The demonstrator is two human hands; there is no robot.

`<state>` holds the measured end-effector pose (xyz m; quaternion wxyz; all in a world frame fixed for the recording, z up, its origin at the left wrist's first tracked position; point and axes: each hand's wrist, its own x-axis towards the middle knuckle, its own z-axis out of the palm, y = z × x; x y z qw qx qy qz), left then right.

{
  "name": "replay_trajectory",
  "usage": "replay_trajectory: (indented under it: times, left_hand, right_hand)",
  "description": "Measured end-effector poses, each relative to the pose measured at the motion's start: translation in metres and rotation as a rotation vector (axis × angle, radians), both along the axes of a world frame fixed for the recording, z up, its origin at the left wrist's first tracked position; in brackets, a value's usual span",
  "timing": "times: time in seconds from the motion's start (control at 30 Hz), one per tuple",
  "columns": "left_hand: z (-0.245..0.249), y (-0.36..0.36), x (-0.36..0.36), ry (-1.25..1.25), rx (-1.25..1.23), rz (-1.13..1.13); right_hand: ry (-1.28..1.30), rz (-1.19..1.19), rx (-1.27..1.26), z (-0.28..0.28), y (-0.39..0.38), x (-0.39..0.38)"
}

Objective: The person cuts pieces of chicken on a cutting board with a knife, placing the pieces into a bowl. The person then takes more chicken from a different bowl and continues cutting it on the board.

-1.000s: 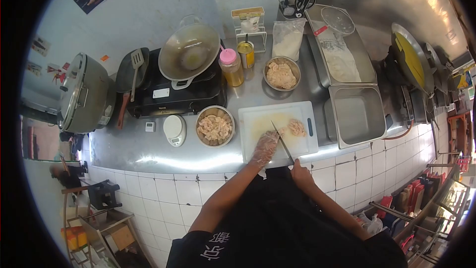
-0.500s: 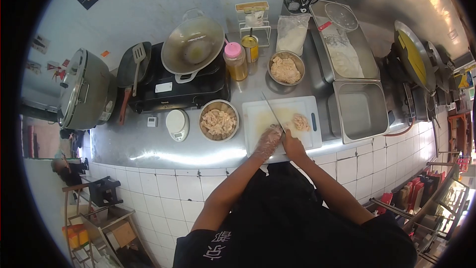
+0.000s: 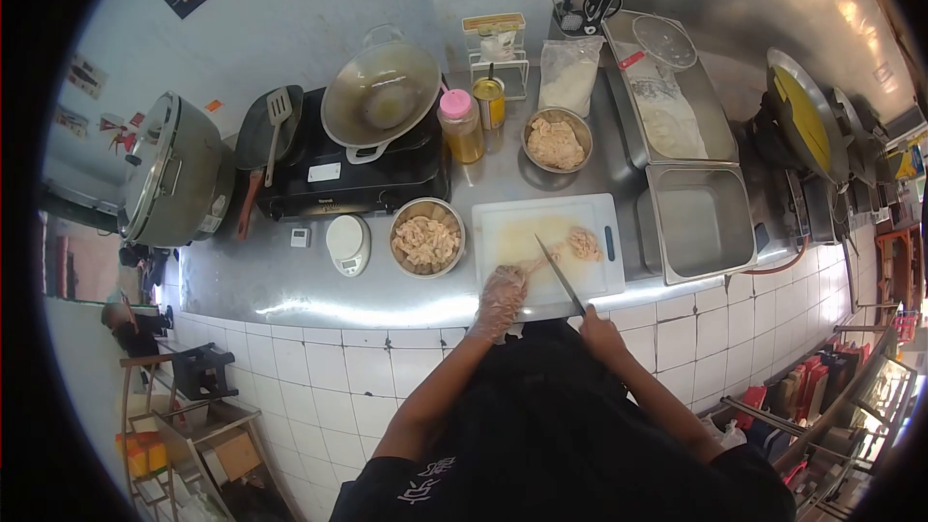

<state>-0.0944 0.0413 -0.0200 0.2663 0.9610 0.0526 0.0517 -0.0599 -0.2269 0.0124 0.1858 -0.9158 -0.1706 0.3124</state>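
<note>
My right hand [image 3: 601,333] is closed round the handle of a kitchen knife [image 3: 560,274]. Its long blade slants up and left across the white cutting board [image 3: 604,278]. In a clear plastic glove, my left hand [image 3: 502,302] rests on the board's lower left part. Its fingers are closed on a strip of pale raw meat [image 3: 537,264], which stretches from them toward the blade. A small pile of chopped meat [image 3: 583,243] lies on the board's right side. Left of the board is a steel bowl of raw meat pieces [image 3: 426,239].
Behind the board stand a bowl of pale meat [image 3: 556,140], a pink-lidded jar [image 3: 459,123] and a flour bag [image 3: 568,77]. A wok [image 3: 381,97] sits on the stove at left, a white scale [image 3: 348,245] before it. Steel trays [image 3: 704,222] flank the right.
My right hand has moved right and down with the knife, away from my left hand. My left hand has shifted left and down, and the strip of meat now shows between hand and blade.
</note>
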Motion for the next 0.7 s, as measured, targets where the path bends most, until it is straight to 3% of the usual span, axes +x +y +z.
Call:
replay_trajectory:
  times: [0.13,0.27,0.37,0.43,0.47,0.63,0.7]
  left_hand:
    - [-0.01,0.004,-0.014,-0.156,-0.018,-0.002]
    - [-0.011,0.008,-0.017,-0.138,-0.032,0.01]
    - [-0.015,0.006,-0.02,-0.057,-0.028,0.025]
    - [-0.018,0.009,-0.019,0.106,-0.025,0.005]
    - [-0.019,0.01,-0.02,0.056,-0.034,0.006]
    - [0.018,0.004,-0.009,-0.155,-0.074,0.022]
    - [0.008,0.007,0.0,-0.194,0.099,-0.051]
  right_hand:
    - [-0.116,-0.044,0.085,0.001,0.065,0.028]
    - [-0.129,-0.107,0.099,-0.012,0.064,0.029]
    - [-0.147,-0.184,0.069,0.01,0.053,0.022]
    - [-0.171,-0.121,0.205,0.01,0.047,0.011]
    - [-0.182,-0.088,0.274,0.01,0.045,0.006]
    - [-0.053,0.081,0.146,0.013,0.042,-0.01]
    - [-0.002,0.087,0.077,0.009,0.031,-0.014]
